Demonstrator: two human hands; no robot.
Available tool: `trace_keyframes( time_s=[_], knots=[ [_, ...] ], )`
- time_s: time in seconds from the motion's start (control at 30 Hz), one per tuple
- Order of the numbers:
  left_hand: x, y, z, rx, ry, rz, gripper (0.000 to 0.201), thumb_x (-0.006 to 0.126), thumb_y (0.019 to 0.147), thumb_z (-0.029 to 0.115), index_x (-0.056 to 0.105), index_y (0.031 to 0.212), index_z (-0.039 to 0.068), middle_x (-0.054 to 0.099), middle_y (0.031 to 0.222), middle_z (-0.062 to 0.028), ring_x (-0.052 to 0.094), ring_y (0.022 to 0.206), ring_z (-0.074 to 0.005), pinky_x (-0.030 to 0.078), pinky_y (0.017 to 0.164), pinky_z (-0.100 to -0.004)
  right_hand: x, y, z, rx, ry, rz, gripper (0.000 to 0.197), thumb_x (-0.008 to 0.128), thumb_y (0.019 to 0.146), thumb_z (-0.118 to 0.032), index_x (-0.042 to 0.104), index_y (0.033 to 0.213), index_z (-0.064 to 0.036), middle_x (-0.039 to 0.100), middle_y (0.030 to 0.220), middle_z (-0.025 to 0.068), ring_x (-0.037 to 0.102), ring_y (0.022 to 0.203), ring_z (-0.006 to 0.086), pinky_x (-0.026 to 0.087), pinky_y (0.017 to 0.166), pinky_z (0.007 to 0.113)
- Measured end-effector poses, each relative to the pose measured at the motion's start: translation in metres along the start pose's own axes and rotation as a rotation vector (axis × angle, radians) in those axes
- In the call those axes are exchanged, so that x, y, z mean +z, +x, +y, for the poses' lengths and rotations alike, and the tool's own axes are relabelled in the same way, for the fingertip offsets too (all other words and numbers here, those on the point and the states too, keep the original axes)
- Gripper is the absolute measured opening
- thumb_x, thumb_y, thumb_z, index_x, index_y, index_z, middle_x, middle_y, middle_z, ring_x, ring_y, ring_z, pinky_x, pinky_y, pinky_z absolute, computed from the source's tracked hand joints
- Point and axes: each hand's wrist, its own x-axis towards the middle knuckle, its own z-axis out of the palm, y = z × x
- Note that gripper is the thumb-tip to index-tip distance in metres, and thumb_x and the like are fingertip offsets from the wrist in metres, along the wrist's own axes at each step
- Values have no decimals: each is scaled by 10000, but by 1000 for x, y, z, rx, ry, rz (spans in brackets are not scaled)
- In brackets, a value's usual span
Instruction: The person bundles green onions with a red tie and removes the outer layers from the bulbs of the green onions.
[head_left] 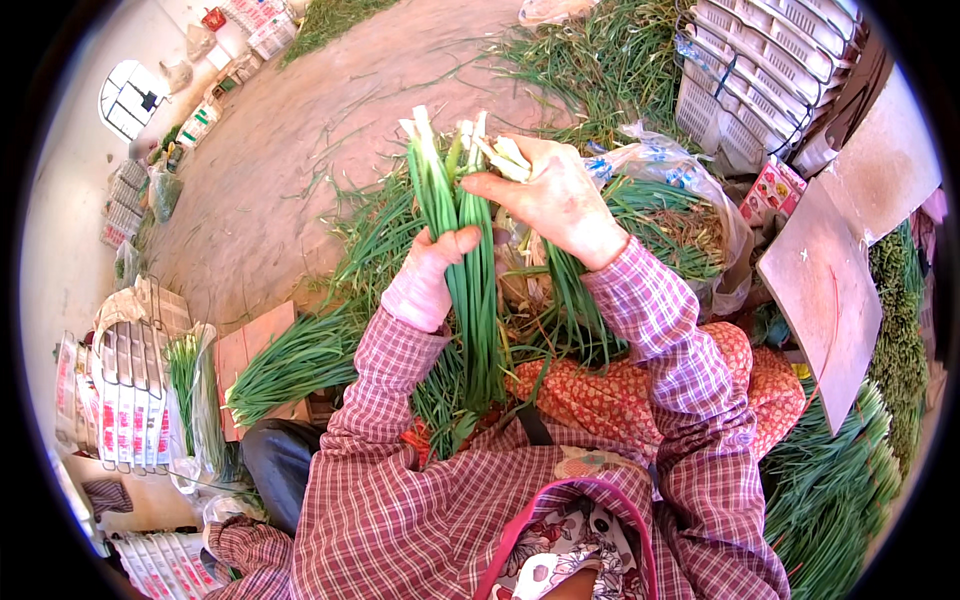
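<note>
My left hand (432, 268) is closed around a long bunch of garlic chives (474, 300), white root ends up and green leaves hanging toward my lap. My right hand (556, 195) sits just to its right near the white ends. Its thumb touches the bunch, and its curled fingers grip a few more chives (508, 160) by their pale ends. Green leaves hang below that palm. Beneath both hands lies a loose heap of chives (375, 240), partly hidden by my arms.
Bundled chives (300, 362) rest on a board at left, by a crate (132, 400). Stacked white crates (765, 75) stand at far right, near a plastic bag (735, 215) of greens. A tilted board (825, 300) is close to my right arm. Another person's sleeve (255, 555) shows at lower left.
</note>
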Motion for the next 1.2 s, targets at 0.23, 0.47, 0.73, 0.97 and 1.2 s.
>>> trace_keyframes(
  time_s=[0.23, 0.47, 0.73, 0.97, 1.2],
  knots=[
    [2, 8, 10, 139, 50, 94, 403, 694, 728, 232, 579, 1071, 55, 612, 920, -18, 580, 848, -137, 485, 736, -293, -5, -9, 9, 65, 63, -125, 293, 671, 767, -292, 612, 892, -33, 579, 631, 83, 555, 522, 164, 436, 510, 313],
    [8, 10, 18, 17, 61, -72, 408, 653, 734, 252, 575, 1069, 31, 620, 878, -55, 607, 739, -182, 522, 647, -323, -16, -12, 2, 208, 340, -245, 195, 702, 785, -206, 616, 855, -46, 541, 641, -33, 495, 515, 54, 394, 447, 238],
    [9, 10, 10, -172, -103, -23, 426, 617, 719, 247, 586, 1076, 16, 642, 884, -100, 625, 696, -214, 535, 627, -334, -23, -14, 20, 230, 390, -343, 216, 712, 752, -238, 649, 827, -46, 574, 646, -25, 494, 541, 62, 415, 499, 242],
    [16, 4, 13, -167, -19, 19, 387, 598, 729, 259, 601, 1033, 20, 641, 835, -80, 605, 644, -186, 517, 589, -304, -29, -14, 17, 220, 254, -358, 199, 693, 746, -222, 658, 810, -36, 592, 608, 31, 511, 540, 87, 428, 517, 277],
    [8, -1, 15, -160, 144, 61, 428, 644, 694, 300, 611, 1009, 14, 624, 807, -61, 586, 683, -170, 500, 613, -291, -33, -14, 19, -27, -46, -276, 199, 692, 721, -211, 656, 805, -35, 595, 645, 170, 595, 585, 289, 458, 554, 362]
  ],
)
